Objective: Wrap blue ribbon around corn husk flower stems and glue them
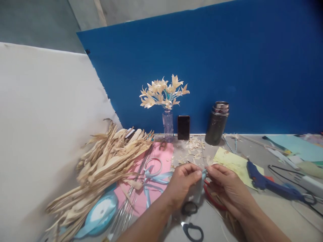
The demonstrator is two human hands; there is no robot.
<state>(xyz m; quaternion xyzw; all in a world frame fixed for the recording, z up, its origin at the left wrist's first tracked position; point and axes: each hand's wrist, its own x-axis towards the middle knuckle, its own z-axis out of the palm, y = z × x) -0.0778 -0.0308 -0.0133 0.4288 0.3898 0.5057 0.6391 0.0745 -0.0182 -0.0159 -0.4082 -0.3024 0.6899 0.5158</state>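
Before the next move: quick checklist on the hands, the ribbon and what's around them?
1. Both hands on the piece: ok. Left hand and right hand pinch a light blue ribbon between their fingertips.
2. Ribbon free of snags: cannot tell, the lower part is hidden behind the hands.
3. Scissors within reach: ok. Black-handled scissors lie just below the left hand.
4. Glue gun clear of the hands: ok. The blue glue gun lies to the right, apart from them.
5. Ribbon supply: ok. The ribbon spool lies at left beside the dried husks.
6. Vase upright: ok. The vase of flowers stands by the blue board.
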